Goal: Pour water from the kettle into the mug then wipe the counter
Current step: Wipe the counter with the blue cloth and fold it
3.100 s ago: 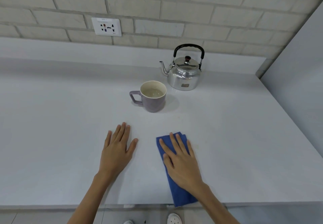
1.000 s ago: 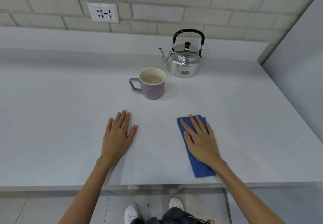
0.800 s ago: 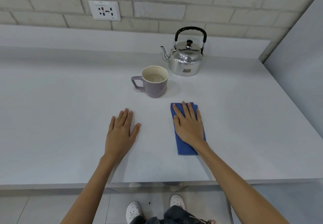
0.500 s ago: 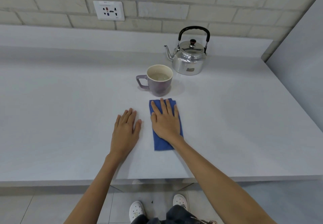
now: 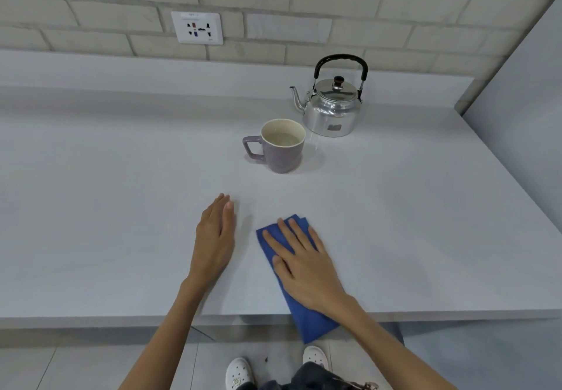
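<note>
Blue cloth (image 5: 307,316), one, lies under flat right hand (image 5: 307,263); left hand (image 5: 214,239) empty, tilted; one mug (image 5: 281,146) and one kettle (image 5: 333,105) stand beyond, path unobstructed

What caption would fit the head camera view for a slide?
Right hand presses a blue cloth flat on the counter, left hand beside it; filled mug and kettle behind.
</note>
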Demonstrator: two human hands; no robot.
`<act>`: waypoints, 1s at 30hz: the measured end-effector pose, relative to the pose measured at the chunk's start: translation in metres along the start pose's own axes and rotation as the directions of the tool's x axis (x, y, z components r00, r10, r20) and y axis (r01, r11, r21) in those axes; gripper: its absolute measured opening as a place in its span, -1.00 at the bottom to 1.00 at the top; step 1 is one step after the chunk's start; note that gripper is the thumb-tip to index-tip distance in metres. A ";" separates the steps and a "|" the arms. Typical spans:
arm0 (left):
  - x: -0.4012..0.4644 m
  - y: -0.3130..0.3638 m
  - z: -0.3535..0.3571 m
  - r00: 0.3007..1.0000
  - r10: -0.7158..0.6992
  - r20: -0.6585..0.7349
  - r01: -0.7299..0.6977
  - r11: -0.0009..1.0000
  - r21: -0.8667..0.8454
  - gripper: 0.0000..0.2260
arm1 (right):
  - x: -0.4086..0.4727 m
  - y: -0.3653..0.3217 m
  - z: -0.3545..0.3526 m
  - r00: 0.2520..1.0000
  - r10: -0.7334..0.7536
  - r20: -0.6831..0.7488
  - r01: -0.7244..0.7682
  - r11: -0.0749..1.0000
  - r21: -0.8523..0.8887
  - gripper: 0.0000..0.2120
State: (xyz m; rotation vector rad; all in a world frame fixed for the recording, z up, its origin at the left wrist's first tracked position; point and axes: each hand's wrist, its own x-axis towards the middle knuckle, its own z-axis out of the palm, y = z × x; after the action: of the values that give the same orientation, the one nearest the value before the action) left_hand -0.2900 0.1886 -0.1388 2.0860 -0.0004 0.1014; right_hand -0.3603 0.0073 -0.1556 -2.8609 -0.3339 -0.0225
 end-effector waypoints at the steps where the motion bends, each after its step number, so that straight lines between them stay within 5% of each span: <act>1: -0.002 0.001 -0.004 1.000 -0.017 -0.001 0.017 1.000 -0.022 -0.50 | 0.004 0.004 -0.001 1.000 0.030 -0.007 -0.030 1.000 -0.010 -0.50; 14: -0.056 0.007 -0.044 0.998 -0.033 0.054 0.027 0.994 0.104 -0.67 | 0.139 -0.085 0.022 0.956 0.291 -0.048 -0.284 0.953 0.109 -0.49; 18: -0.055 0.012 -0.038 0.996 -0.060 0.061 0.048 0.983 0.177 -0.56 | 0.155 -0.098 0.011 0.966 0.242 0.095 -0.250 0.964 0.094 -0.49; 21: -0.051 0.015 -0.034 0.991 -0.125 0.046 0.115 0.977 0.180 -0.50 | 0.166 -0.089 -0.010 0.987 0.151 0.053 -0.153 0.987 0.037 -0.58; 30: -0.044 0.021 -0.042 0.989 -0.143 0.026 0.134 0.964 0.228 -0.65 | 0.198 -0.078 -0.049 0.979 0.026 0.202 -0.059 0.985 0.163 -0.87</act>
State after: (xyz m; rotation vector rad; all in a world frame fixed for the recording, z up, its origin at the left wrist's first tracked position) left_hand -0.3383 0.2129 -0.1027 2.3079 0.1375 -0.0297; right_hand -0.1844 0.1120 -0.0791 -2.7059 -0.2977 0.2888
